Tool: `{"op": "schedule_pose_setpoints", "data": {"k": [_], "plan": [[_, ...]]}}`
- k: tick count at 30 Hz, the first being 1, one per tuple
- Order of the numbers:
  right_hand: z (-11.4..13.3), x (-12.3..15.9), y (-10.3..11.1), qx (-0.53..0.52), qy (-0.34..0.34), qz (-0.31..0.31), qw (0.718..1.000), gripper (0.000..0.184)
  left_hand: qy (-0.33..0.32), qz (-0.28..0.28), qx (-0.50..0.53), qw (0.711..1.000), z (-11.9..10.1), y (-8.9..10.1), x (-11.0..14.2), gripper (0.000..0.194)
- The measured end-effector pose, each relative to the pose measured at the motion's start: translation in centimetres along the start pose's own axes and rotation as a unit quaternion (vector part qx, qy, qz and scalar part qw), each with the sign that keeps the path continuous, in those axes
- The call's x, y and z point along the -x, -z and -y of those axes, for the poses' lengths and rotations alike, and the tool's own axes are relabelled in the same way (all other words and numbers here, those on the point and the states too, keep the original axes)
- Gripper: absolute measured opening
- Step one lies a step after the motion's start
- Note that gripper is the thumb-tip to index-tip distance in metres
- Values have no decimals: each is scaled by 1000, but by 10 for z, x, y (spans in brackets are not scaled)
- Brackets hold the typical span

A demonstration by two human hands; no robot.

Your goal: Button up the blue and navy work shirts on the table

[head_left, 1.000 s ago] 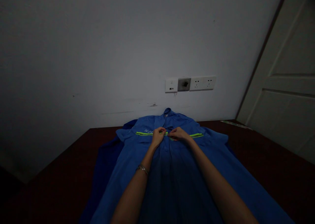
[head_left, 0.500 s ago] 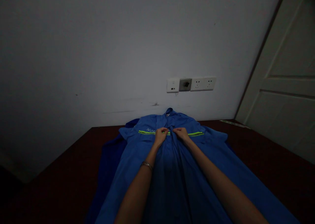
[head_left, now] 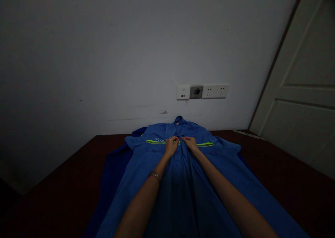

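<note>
Blue cloth is pinched in the fingers of both hands at the front opening of a jacket [head_left: 180, 175], which lies spread on its back on a table. The left hand [head_left: 171, 145] is closed, thumb and fingertips drawn together on the cloth at the middle of the chest. The right hand [head_left: 190, 143] is just beside it, fingers bent inward and gripping the facing side of the opening. Whether a button sits between the fingertips is too small and dark to tell. A bracelet [head_left: 155, 175] circles the left wrist.

Folds run from the fingers down the jacket's front between the forearms. A yellow-green strip [head_left: 206, 144] crosses the chest on either side of the hands, with pale lettering [head_left: 159, 139] above its left part. Beyond them the collar [head_left: 178, 118] stands up near the wall. A darker blue garment [head_left: 112, 175] shows from under the jacket, mostly at the left.

The dark reddish table [head_left: 65, 178] meets a pale wall [head_left: 117, 56], where a row of sockets [head_left: 215, 91] is set above the collar. A thin, light strip [head_left: 248, 134] lies at the table's far right, near a panelled door [head_left: 306, 91].
</note>
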State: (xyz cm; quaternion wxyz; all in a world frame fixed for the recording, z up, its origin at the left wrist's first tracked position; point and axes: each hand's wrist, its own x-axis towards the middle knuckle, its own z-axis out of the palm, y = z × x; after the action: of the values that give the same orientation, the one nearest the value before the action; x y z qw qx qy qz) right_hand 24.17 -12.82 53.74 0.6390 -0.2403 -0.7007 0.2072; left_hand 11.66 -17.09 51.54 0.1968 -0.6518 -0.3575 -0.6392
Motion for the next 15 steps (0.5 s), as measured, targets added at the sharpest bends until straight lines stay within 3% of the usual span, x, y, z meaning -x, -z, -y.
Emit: {"op": "schedule_pose_setpoints", "data": {"k": [15], "plan": [[4, -8, 6, 2, 43, 36, 998, 18, 1, 12, -75, 997, -3, 4, 2, 14]]}}
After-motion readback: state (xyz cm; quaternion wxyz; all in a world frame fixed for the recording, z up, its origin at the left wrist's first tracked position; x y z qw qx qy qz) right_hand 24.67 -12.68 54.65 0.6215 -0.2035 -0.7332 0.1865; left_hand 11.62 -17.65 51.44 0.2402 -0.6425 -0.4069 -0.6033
